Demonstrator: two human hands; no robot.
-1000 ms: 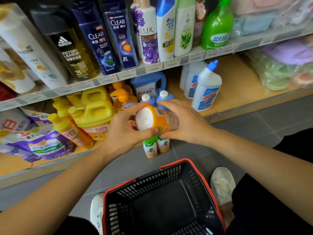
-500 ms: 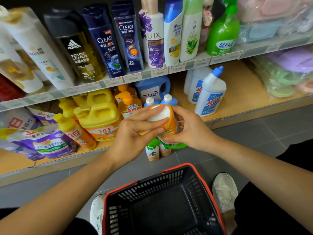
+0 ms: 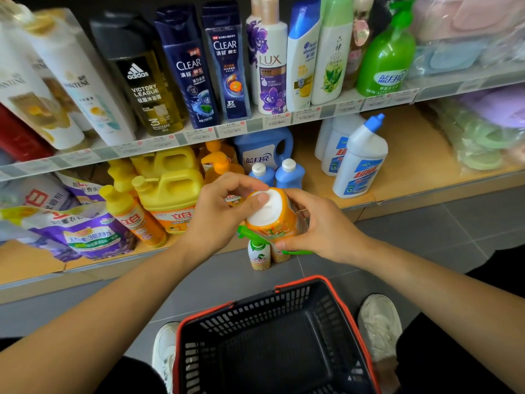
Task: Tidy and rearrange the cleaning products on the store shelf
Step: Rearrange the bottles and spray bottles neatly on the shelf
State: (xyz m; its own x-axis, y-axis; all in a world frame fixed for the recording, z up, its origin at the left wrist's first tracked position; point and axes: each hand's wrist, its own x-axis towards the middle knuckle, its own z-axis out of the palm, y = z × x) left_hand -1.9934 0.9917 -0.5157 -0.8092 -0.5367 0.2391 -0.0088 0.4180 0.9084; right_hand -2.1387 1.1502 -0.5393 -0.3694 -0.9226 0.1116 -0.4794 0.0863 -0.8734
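I hold an orange bottle [image 3: 279,220] with a white base or cap facing me, in front of the lower shelf [image 3: 412,155]. My left hand [image 3: 218,211] grips its white end from the left, thumb on top. My right hand [image 3: 318,226] wraps its body from the right. A green part [image 3: 247,233] sticks out below the bottle. Behind it on the shelf stand yellow detergent jugs [image 3: 170,191], orange pump bottles [image 3: 218,163], two small blue bottles [image 3: 279,173] and a white toilet cleaner bottle [image 3: 362,160].
A black basket with a red rim [image 3: 284,336] sits on the grey floor between my shoes. Two small bottles [image 3: 262,255] stand on the floor under my hands. Purple refill bags [image 3: 76,234] lie at the lower left. Shampoo bottles [image 3: 227,61] fill the upper shelf.
The orange bottle has turned from lying sideways to its white end pointing up toward me. Both hands stayed on it and shifted their grip.
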